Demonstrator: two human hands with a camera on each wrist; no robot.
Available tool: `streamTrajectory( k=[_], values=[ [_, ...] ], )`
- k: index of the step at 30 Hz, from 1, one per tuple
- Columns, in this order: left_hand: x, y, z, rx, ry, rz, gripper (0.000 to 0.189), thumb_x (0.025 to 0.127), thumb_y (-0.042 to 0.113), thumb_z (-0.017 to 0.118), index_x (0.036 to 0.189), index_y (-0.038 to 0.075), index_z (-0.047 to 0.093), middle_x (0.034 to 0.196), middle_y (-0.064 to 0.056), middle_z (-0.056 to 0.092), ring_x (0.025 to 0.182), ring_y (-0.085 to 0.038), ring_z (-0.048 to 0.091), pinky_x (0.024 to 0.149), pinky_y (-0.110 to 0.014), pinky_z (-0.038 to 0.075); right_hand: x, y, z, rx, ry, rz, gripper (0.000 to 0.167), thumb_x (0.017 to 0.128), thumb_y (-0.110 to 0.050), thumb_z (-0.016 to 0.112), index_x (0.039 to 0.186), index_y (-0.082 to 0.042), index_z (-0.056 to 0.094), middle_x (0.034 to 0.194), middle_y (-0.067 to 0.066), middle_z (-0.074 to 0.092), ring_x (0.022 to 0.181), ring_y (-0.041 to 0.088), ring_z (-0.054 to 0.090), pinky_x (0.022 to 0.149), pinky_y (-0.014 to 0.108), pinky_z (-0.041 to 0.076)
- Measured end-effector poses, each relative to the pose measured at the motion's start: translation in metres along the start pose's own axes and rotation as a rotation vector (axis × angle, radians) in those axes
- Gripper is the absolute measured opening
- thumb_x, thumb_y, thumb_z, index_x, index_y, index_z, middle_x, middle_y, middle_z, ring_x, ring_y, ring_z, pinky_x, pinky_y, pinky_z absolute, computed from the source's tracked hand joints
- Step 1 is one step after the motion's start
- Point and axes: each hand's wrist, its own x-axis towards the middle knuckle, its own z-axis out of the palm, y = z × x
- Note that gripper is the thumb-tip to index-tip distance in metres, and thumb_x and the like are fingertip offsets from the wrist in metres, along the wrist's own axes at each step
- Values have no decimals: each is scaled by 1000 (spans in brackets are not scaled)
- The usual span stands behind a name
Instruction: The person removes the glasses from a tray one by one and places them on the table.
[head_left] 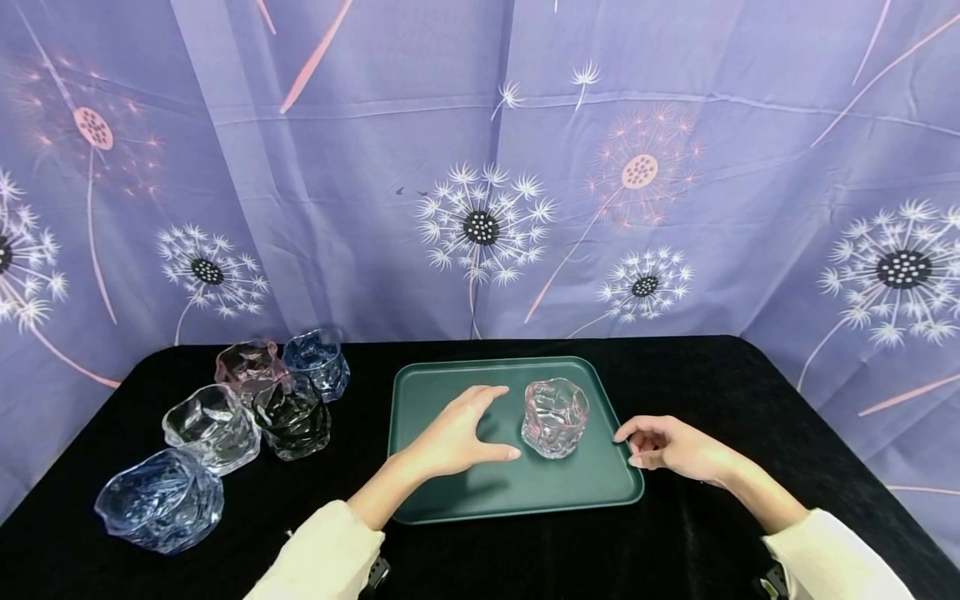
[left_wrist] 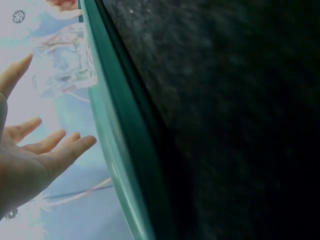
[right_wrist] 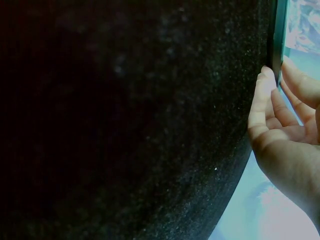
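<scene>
A clear, faintly pink glass (head_left: pixel 555 421) with an uneven, wavy wall stands upright on a green tray (head_left: pixel 450 497), right of its middle. Over the tray, to the left of that glass, my left hand (head_left: pixel 456 437) has its thumb and fingers spread and holds nothing; a gap separates the fingertips from the glass. My right hand (head_left: pixel 678 450) pinches the tray's right rim near the front corner. In the right wrist view, the thumb and curled fingers (right_wrist: pixel 260 102) lie on either side of that rim. Through the left wrist view, the glass (left_wrist: pixel 65 60) shows beyond the spread fingers.
Several wavy glasses cluster at the left: a blue one (head_left: pixel 161 502) in front, a clear one (head_left: pixel 213 429), a dark grey one (head_left: pixel 292 417), a pink one (head_left: pixel 251 367) and another blue one (head_left: pixel 317 363). Black cloth (head_left: pixel 525 558) covers the table; a purple dandelion-print curtain (head_left: pixel 360 208) hangs behind.
</scene>
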Motion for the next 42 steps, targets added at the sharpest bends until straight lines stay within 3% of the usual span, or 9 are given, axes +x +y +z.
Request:
streamTrajectory(
  k=[13,21,32,42],
  values=[
    [25,17,16,34,13,49,82,73,35,76,140,8,35,138,-11,36,126,-26,35,99,-43,34,0,0,0,-9,5,3,28,86,1,59,111,11,52,85,14,53,68,9,48,60,24,46],
    [36,29,24,50,14,68,81,72,32,77,139,13,36,137,-11,37,121,-27,38,92,-43,40,0,0,1,-15,9,5,28,85,0,60,111,11,53,84,13,52,68,9,48,59,24,46],
    [49,44,32,120,-2,44,81,74,40,74,140,16,35,141,-11,32,122,-26,37,91,-39,42,0,0,0,-11,7,33,28,86,-2,59,111,10,53,86,13,53,69,10,50,62,26,47],
    [57,49,34,174,-1,22,74,74,33,75,136,12,43,129,-10,46,112,-25,44,87,-34,44,1,0,1,-6,10,43,28,86,0,59,112,10,53,86,13,53,70,10,50,61,25,47]
  ],
)
